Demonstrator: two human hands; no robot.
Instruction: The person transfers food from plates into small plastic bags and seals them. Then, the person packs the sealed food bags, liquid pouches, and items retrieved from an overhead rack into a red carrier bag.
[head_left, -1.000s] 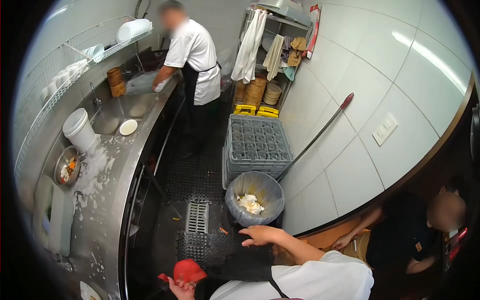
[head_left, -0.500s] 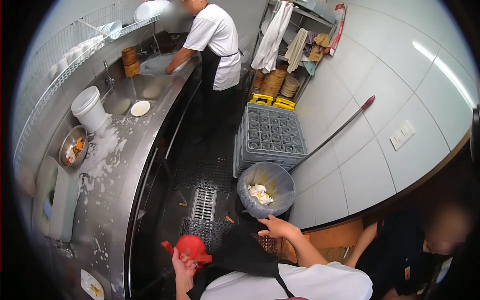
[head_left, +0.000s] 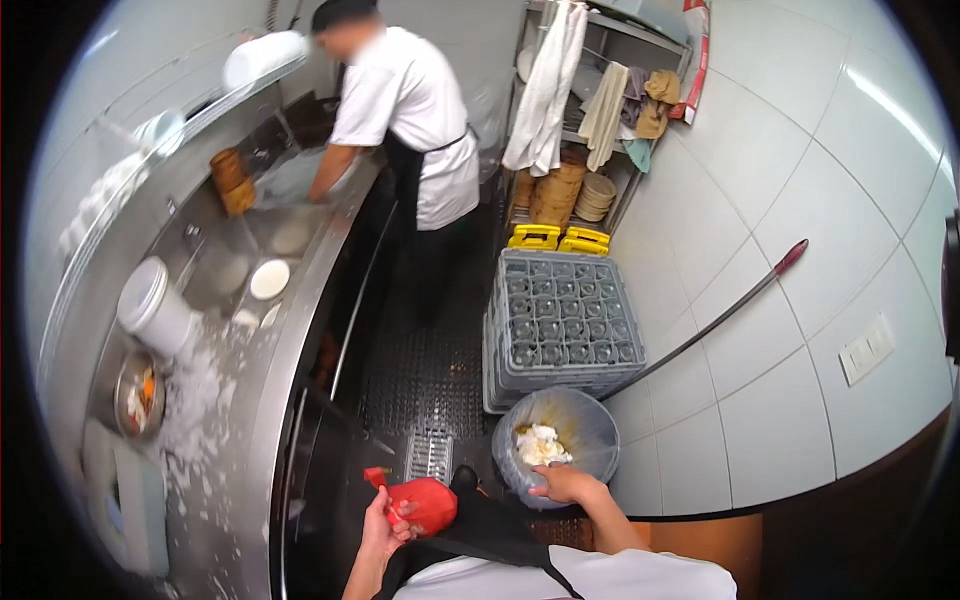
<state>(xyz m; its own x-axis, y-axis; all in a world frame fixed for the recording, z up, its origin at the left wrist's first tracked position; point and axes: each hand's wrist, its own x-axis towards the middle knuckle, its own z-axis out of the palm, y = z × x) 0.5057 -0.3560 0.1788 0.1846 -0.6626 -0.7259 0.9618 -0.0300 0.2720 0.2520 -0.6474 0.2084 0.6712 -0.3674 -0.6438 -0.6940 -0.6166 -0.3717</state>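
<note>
Left hand (head_left: pixel 381 526) holds one red bundle (head_left: pixel 430 503); right hand (head_left: pixel 570 486) near one bin (head_left: pixel 598 437).

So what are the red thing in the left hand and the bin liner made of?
The red thing looks like matte fabric, given its soft-looking, dull surface, though plastic is possible. The bin liner seems thin, slightly glossy plastic: translucent and wrinkled.

The person wears a plain white top (head_left: pixel 655 574), its loose cloth softly creased and its sleeves short enough to leave both forearms uncovered. Over it lies a matte black apron (head_left: pixel 495 535), wide and smooth across the front, with a narrow black strap (head_left: pixel 562 578) slanting over the white fabric. The left hand (head_left: pixel 384 524) and right hand (head_left: pixel 566 486) are bare. A rounded black shoe tip (head_left: pixel 465 477) shows beyond the apron.
</note>
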